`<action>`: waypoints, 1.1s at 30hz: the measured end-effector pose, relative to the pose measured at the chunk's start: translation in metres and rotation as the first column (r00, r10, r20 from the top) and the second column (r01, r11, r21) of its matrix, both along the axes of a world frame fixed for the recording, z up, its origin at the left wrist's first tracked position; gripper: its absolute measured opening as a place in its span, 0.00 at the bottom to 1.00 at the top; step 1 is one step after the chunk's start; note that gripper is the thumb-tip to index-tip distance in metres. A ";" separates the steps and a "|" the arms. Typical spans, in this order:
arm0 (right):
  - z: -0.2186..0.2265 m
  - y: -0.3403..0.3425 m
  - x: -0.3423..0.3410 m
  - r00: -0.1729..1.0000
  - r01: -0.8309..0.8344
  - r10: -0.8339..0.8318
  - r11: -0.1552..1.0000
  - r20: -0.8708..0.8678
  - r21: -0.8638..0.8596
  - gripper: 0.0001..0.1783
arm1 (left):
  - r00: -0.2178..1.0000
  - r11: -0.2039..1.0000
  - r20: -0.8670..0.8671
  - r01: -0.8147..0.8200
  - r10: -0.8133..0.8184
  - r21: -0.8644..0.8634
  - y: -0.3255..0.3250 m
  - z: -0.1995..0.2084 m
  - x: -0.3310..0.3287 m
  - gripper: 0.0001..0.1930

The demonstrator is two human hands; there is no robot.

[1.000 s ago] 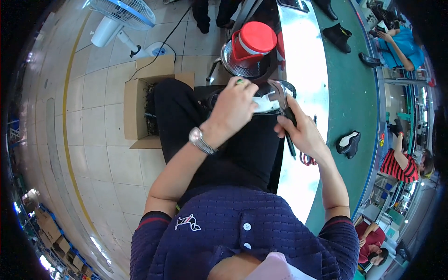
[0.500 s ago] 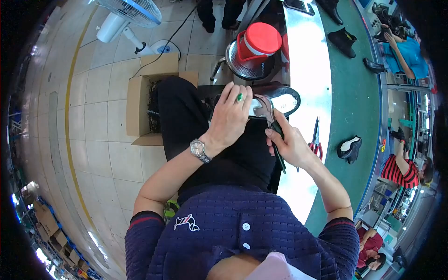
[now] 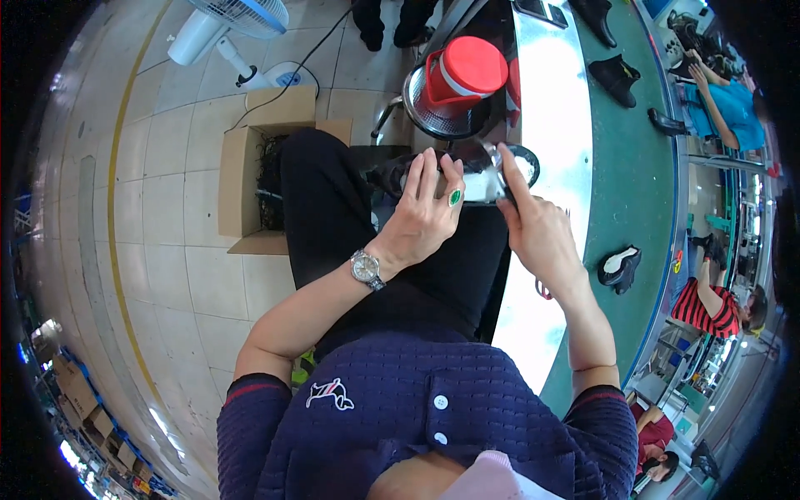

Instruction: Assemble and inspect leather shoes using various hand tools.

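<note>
A black shoe or boot (image 3: pixel 531 160) with a pale, whitish underside lies across my lap at the bench edge. My left hand (image 3: pixel 425 204), wearing a green-stoned ring and a wristwatch, is closed over its near-left part. In my right hand (image 3: pixel 543 237) is a pair of pliers (image 3: pixel 490 163) with a shiny metal head, which rests against the shoe's middle. The fingers of that hand wrap the pliers, with the index finger stretched along them. The handles are mostly hidden by the hand, and the jaws' exact grip is too blurred to tell.
Red scissor handles (image 3: pixel 543 290) show on the metal bench (image 3: pixel 550 108) beside my right hand. A green conveyor belt (image 3: pixel 642 175) carries several dark shoes. A red bucket (image 3: pixel 471 71) sits on a stool ahead. An open cardboard box (image 3: pixel 237 187) and a fan (image 3: pixel 242 33) stand left. Co-workers sit beyond the belt.
My right hand has moved slightly up and turned, so the pliers' handles, which pointed toward me, are now hidden. My left hand has shifted a little to the right along the shoe.
</note>
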State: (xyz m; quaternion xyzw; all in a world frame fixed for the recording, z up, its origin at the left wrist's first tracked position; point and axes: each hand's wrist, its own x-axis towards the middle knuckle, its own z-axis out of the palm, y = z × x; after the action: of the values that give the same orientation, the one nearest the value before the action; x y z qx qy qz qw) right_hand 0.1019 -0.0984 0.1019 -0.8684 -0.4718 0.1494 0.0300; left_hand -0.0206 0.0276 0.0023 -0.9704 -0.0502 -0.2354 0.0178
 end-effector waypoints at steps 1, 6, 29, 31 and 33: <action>0.007 0.001 0.001 1.000 -0.014 0.014 1.000 -0.011 0.015 0.42 | 1.000 1.000 0.018 0.015 -0.014 -0.012 0.000 0.000 0.000 0.22; -0.025 -0.002 -0.017 0.998 0.055 -0.054 0.997 -0.023 0.044 0.40 | 0.999 0.999 0.031 0.037 -0.037 0.000 -0.003 -0.002 -0.001 0.21; -0.020 0.015 -0.026 0.996 0.006 0.010 0.985 -0.092 0.171 0.41 | 0.985 0.800 0.060 -0.095 0.161 -0.593 0.012 0.030 -0.018 0.38; -0.022 0.018 -0.032 0.994 0.000 0.032 0.957 -0.104 0.292 0.41 | 0.994 0.792 0.025 -0.071 0.109 -0.606 0.018 0.019 -0.024 0.39; -0.027 0.021 -0.038 0.992 0.078 -0.051 0.967 -0.117 0.241 0.40 | 0.996 0.773 0.029 -0.048 0.086 -0.633 0.019 0.015 -0.024 0.38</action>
State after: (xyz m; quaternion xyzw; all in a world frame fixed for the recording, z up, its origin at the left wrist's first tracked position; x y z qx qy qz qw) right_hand 0.0639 -0.0774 0.0746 -0.8635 -0.4557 0.1366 0.1677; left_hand -0.0444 0.0462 0.0174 -0.9108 -0.1611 -0.2314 -0.3015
